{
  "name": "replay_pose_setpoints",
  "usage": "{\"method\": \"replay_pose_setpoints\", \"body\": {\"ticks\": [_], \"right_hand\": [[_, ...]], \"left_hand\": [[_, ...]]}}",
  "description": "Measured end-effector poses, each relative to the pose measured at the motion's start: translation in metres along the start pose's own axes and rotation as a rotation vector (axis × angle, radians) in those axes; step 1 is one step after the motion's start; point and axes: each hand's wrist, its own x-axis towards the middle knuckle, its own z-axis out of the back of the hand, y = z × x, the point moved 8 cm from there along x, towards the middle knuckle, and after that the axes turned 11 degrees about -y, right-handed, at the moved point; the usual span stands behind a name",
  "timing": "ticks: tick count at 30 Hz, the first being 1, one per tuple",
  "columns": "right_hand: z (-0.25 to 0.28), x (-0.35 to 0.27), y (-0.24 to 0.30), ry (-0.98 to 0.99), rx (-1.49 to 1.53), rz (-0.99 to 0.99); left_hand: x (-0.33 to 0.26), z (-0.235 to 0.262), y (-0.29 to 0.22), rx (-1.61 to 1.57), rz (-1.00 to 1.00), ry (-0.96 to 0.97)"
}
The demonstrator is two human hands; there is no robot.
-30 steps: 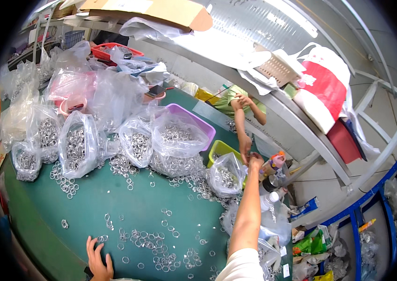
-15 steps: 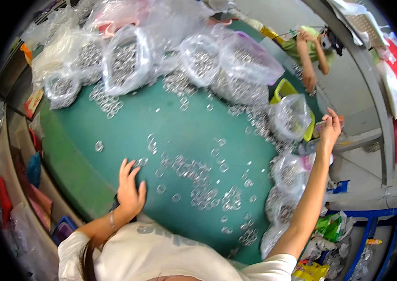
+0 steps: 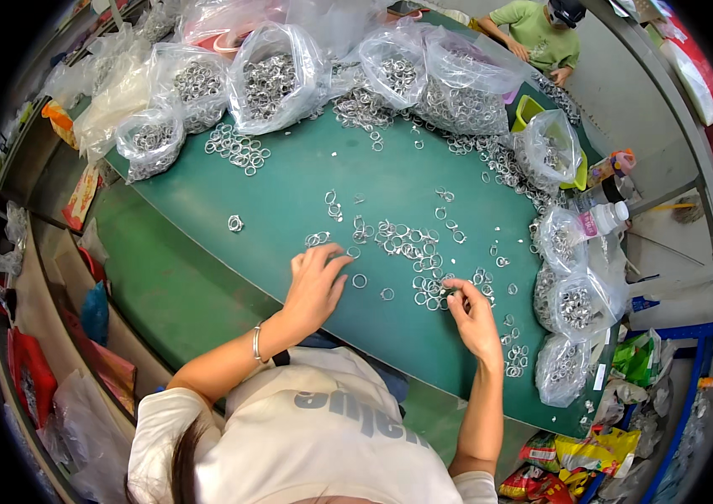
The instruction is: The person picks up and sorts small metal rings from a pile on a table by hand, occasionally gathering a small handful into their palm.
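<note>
Many silver-coloured metal rings (image 3: 407, 242) lie loose on the green tabletop (image 3: 289, 189). My left hand (image 3: 313, 287) hovers palm down by the table's near edge, fingers apart and slightly blurred. Its fingertips are beside a small group of rings (image 3: 317, 239), and I see nothing held in it. At the right side of the loose rings, my right hand (image 3: 474, 323) brings thumb and forefinger together. A tiny pale piece shows at those fingertips, too small to name. Just left of them lies a cluster of rings (image 3: 429, 294).
Open clear plastic bags full of rings (image 3: 270, 88) line the far edge, and more bags (image 3: 579, 307) stand along the right. A bottle (image 3: 604, 220) stands among the right-hand bags. A co-worker in a green shirt (image 3: 541, 38) is beyond the far right corner.
My right hand has come back from the far right edge to the rings in front of me. My left hand has shifted right. The view has turned, and the co-worker's arms are lower.
</note>
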Motion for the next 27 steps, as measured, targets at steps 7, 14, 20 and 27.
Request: {"method": "replay_pose_setpoints", "body": {"ticks": [7,14,20,27], "right_hand": [[-0.05,0.017,0.061,-0.37,-0.407,0.5],[-0.019,0.021,0.025,-0.474,-0.666,0.298],[-0.059,0.027,0.068,-0.345,-0.486,0.466],[-0.037,0.017,0.045,-0.224,-0.54,0.265]], "left_hand": [[0.03,-0.026,-0.017,-0.001,-0.17,0.195],[0.037,-0.029,0.005,0.064,-0.273,0.246],[0.033,-0.033,-0.023,-0.044,-0.231,0.342],[0.018,-0.007,0.004,-0.168,-0.115,0.318]]}}
